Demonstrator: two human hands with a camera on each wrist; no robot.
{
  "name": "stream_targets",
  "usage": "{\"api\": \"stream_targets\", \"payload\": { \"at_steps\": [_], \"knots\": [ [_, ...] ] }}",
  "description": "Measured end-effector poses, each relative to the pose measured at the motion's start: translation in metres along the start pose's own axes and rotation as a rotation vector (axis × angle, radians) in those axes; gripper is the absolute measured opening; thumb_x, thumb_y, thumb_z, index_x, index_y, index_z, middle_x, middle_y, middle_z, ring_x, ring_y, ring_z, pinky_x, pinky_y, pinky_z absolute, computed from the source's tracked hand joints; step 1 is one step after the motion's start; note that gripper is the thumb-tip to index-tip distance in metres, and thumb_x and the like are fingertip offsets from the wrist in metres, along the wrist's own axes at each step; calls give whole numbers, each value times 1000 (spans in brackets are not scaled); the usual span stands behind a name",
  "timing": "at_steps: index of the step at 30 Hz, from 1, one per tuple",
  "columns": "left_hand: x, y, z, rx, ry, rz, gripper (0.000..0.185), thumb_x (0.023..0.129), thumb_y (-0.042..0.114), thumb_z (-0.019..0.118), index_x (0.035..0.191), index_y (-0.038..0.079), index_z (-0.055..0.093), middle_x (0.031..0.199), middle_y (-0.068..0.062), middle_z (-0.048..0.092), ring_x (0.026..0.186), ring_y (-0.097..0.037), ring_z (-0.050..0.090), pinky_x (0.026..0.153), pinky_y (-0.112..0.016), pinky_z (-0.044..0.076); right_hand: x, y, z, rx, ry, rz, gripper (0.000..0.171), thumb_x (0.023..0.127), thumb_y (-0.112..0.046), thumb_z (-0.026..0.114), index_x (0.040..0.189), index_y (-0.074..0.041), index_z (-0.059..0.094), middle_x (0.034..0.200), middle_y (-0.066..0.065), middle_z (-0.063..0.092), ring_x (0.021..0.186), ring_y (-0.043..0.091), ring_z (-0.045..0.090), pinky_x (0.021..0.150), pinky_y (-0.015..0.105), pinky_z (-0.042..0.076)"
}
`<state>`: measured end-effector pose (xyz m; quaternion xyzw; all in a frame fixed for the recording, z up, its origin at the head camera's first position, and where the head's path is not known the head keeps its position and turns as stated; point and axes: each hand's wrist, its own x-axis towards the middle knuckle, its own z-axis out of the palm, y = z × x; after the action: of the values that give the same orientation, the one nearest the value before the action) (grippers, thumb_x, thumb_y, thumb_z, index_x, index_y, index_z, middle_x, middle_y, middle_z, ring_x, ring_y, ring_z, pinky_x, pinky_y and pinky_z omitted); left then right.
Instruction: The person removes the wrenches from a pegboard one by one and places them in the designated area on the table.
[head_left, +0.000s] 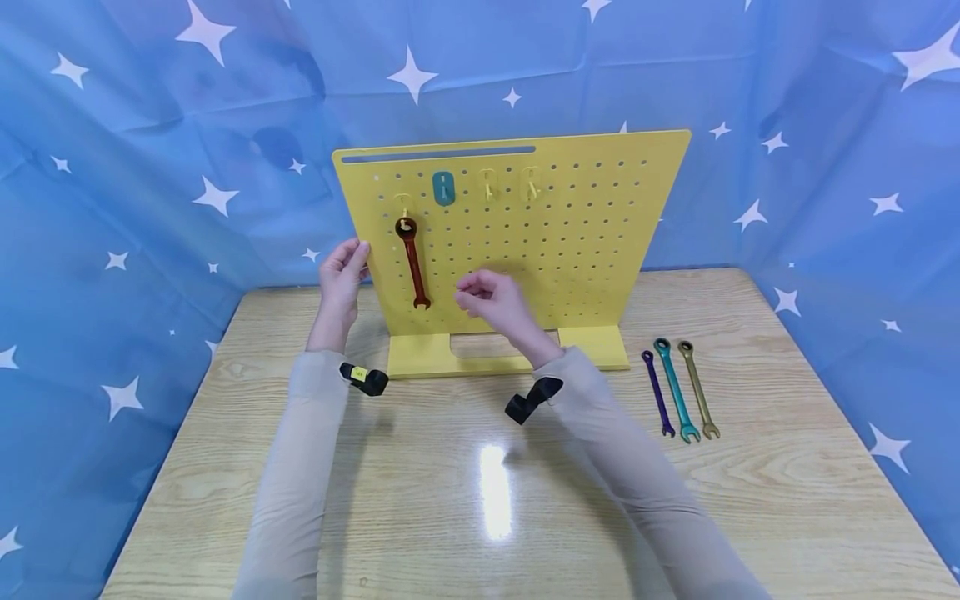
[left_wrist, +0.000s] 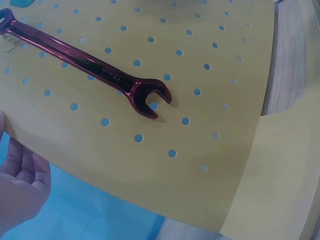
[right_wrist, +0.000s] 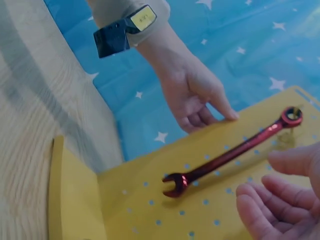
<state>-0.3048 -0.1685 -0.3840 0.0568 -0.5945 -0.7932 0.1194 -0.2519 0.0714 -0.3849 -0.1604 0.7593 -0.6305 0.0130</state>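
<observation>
A yellow pegboard [head_left: 570, 225] stands upright on the wooden table [head_left: 420, 500]. A red wrench [head_left: 412, 262] [left_wrist: 90, 62] [right_wrist: 230, 155] hangs from a hook near the board's upper left. My left hand [head_left: 341, 279] [right_wrist: 192, 95] touches the board's left edge with straight fingers and holds nothing. My right hand [head_left: 491, 300] [right_wrist: 280, 200] hovers in front of the board, right of the red wrench, fingers loosely curled and empty. Three more wrenches lie on the table at the right: purple [head_left: 657, 392], teal [head_left: 675, 388] and gold [head_left: 699, 387].
The board carries a teal hook [head_left: 443, 188] and two yellow hooks [head_left: 488, 185] along its top row, all bare. A blue star-patterned cloth [head_left: 150, 167] surrounds the table on three sides. Bare tabletop lies in front of the board's base [head_left: 427, 354].
</observation>
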Motion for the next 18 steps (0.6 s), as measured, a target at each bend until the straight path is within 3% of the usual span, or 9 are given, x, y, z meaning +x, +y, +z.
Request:
{"api": "stream_targets", "payload": {
  "at_steps": [9, 18],
  "knots": [
    [0, 0, 0, -2, -8, -5, 17, 91, 11, 62, 77, 21, 66, 75, 6, 61, 71, -8, 54, 66, -21, 45, 8, -2, 19, 25, -6, -1, 32, 86, -5, 67, 115, 6, 58, 105, 18, 64, 93, 24, 61, 82, 28, 50],
    [0, 1, 0, -15, -5, -8, 17, 90, 11, 63, 77, 20, 67, 75, 5, 62, 71, -9, 55, 66, -21, 45, 18, -10, 31, 87, -28, 27, 43, 87, -11, 67, 126, 1, 53, 122, 16, 59, 109, 24, 57, 92, 27, 46]
  ]
}}
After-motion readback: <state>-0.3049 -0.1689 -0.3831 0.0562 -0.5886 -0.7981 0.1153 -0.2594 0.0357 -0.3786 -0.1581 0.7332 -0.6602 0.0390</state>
